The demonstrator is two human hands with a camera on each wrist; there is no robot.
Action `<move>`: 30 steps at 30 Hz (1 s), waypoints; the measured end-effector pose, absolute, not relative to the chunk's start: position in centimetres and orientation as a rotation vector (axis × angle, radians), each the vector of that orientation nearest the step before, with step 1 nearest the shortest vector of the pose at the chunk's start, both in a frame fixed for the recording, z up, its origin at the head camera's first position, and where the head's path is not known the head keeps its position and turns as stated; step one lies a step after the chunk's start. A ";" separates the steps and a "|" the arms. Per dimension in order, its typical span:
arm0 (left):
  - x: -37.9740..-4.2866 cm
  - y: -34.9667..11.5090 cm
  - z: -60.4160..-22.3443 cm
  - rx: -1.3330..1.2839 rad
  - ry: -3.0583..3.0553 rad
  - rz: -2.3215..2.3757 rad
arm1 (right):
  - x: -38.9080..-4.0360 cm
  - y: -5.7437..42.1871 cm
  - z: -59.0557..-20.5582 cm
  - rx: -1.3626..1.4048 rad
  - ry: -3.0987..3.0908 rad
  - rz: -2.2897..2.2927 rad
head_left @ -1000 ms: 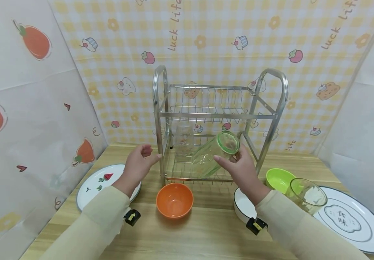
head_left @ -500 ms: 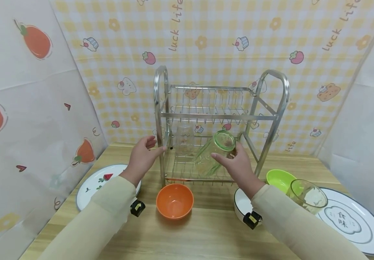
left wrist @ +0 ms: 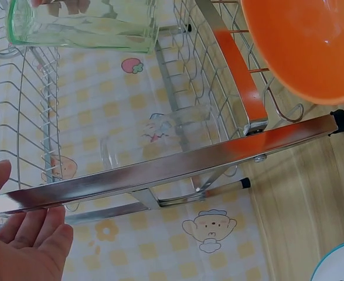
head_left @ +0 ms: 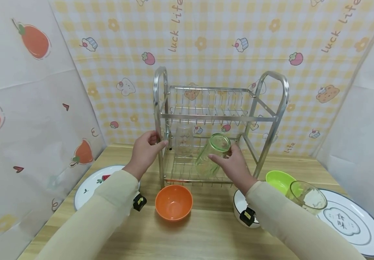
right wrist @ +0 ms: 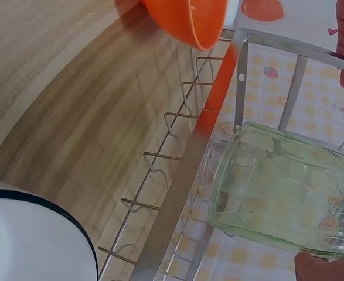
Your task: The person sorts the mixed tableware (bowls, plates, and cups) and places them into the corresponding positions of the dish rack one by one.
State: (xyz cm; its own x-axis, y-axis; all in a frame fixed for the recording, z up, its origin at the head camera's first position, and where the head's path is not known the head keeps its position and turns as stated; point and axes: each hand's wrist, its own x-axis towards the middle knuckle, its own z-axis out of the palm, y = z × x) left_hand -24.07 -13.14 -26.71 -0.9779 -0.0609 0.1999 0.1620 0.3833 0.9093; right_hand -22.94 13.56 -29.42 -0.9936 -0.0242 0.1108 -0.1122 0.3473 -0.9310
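My right hand (head_left: 231, 160) holds a pale green glass (head_left: 211, 159) between thumb and fingers, inside the lower tier of the metal dish rack (head_left: 219, 117). The glass leans slightly, its thick green round end up; in the right wrist view its body (right wrist: 283, 187) lies just past the front rail. On the same tier, to the left, stands a clear glass (head_left: 184, 141). My left hand (head_left: 145, 150) is at the rack's left front post, thumb on one side and curled fingers (left wrist: 37, 228) on the other. Some of its fingertips are hidden behind the post.
An orange bowl (head_left: 174, 203) sits before the rack's left front. At right are a dark-rimmed white bowl (head_left: 242, 202), a green bowl (head_left: 279, 180), a yellowish glass (head_left: 307, 196) and a large white plate (head_left: 365, 227). A patterned plate (head_left: 87, 187) lies at left, partly behind my sleeve.
My right hand has moved left and tipped the green glass from a strong slant to nearly upright. My left hand has moved right and up, closing around the rack's left post.
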 end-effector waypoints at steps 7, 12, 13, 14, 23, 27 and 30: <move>-24.2 -13.1 -26.6 -0.101 -2.426 -1.613 | -23.7 13.5 -29.8 0.133 -2.544 1.745; -24.2 -12.9 -26.7 -0.110 -2.429 -1.594 | -24.1 13.5 -29.9 0.073 -2.599 1.720; -24.2 -12.9 -26.7 -0.108 -2.431 -1.593 | -24.2 13.5 -29.9 0.059 -2.614 1.709; -24.2 -12.8 -26.7 -0.104 -2.432 -1.593 | -24.3 13.4 -29.9 0.045 -2.627 1.697; -24.3 -12.7 -26.8 -0.089 -2.447 -1.592 | -25.1 13.2 -30.2 0.012 -2.677 1.649; -24.3 -12.8 -26.8 -0.087 -2.461 -1.573 | -25.3 13.0 -30.1 0.024 -2.687 1.674; -24.3 -12.8 -26.8 -0.094 -2.464 -1.562 | -25.5 12.8 -30.2 0.025 -2.711 1.687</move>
State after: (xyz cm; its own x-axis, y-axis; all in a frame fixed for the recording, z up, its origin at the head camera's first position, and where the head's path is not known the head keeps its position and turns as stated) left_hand -24.33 -12.76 -26.81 -0.9733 -0.0644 0.2202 0.1716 0.4326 0.8851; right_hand -25.46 12.84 -30.22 -0.9986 -0.0405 -0.0350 0.0135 0.4419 -0.8970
